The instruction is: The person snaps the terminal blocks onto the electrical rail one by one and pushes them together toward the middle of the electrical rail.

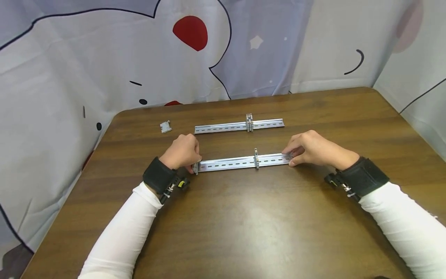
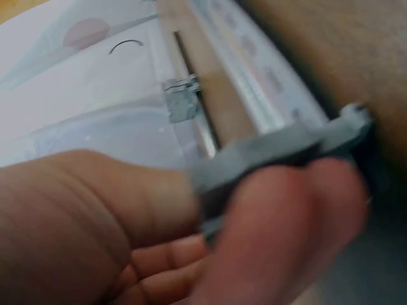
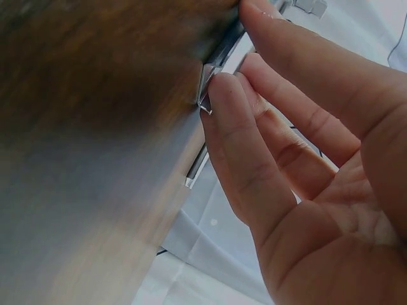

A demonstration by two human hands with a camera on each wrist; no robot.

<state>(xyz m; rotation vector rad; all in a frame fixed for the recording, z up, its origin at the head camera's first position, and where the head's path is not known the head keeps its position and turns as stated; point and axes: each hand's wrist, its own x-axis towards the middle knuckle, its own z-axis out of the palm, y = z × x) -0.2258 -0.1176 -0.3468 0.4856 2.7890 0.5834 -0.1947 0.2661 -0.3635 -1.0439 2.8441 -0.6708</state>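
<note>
A slotted metal DIN rail (image 1: 226,164) lies across the table in front of the person. At its left end, the left hand (image 1: 182,151) pinches a grey terminal block (image 2: 261,155) between thumb and fingers, and the block stands crosswise right at the rail's end. The right hand (image 1: 310,147) grips the opposite end of the rail, thumb on the near side and fingers on the far side. Between the hands, another thin terminal block (image 1: 256,159) stands upright on the rail, right of its middle.
Behind lies a second DIN rail (image 1: 219,128) bearing a small group of terminal blocks (image 1: 249,122). One loose light-grey piece (image 1: 165,126) lies flat at the back left of the wooden table (image 1: 237,217). A printed curtain (image 1: 104,69) hangs along the table's back edge.
</note>
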